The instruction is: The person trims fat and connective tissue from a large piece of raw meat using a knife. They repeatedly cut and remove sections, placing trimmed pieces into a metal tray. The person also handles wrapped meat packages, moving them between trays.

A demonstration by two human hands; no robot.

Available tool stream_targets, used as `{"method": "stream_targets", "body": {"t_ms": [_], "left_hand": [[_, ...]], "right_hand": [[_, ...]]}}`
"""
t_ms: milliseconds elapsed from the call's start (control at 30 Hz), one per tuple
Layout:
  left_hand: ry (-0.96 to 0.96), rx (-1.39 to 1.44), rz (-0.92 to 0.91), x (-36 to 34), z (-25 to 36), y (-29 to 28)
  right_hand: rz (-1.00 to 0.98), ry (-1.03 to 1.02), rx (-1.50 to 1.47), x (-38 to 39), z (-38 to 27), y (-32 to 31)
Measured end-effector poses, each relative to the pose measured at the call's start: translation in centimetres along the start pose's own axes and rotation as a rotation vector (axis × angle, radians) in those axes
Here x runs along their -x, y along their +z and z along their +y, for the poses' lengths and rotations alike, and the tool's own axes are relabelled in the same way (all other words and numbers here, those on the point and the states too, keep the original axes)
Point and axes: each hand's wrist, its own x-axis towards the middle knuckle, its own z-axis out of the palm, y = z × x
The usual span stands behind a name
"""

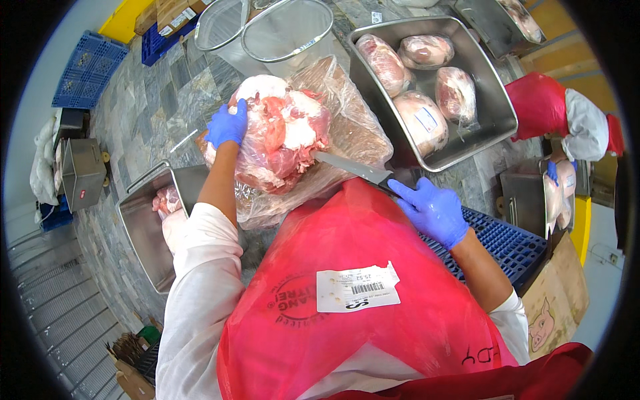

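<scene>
**A:** Head view, looking straight down. The left hand (227,125), in a blue glove, is pressed flat over the top left of a big piece of raw meat (283,137), fingers spread and curled onto it. The meat sits in the middle of the stone-tiled table (157,107), wrapped loosely in clear plastic (353,127) that is peeled open around it.

**B:** And the right hand (432,211)?

**A:** Also blue-gloved, closed around the handle of a knife (353,168). The blade points left, its tip reaching the lower right edge of the meat, touching the plastic there.

**B:** What's around them?

**A:** Beyond the meat to the right, a steel tray (497,113) holds four more wrapped cuts (421,120). To the person's left, a second steel tray (143,233) sits at the table edge with a little pink meat in its far corner. Two round wire sieves (287,30) lie at the far side of the table.

**B:** The red in front?

**A:** A red plastic apron (347,267) with a white label, worn by the person, filling the lower middle. A blue crate (507,243) shows just behind the right hand.

**B:** Anyone else?

**A:** A second person (567,123) at the far right, in red and white, with a blue glove on more wrapped meat.
</scene>
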Motion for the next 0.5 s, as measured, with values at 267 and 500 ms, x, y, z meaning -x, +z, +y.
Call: {"method": "stream_targets", "body": {"t_ms": [267, 500], "left_hand": [[0.078, -0.002, -0.015, -0.5, -0.6, 0.0], [0.127, 0.049, 0.006, -1.0, -1.8, 0.5]], "right_hand": [[-0.072, 0.040, 0.110, -0.9, -2.5, -0.7], [-0.203, -0.110, 0.309, -7.3, -7.4, -6.7]]}}
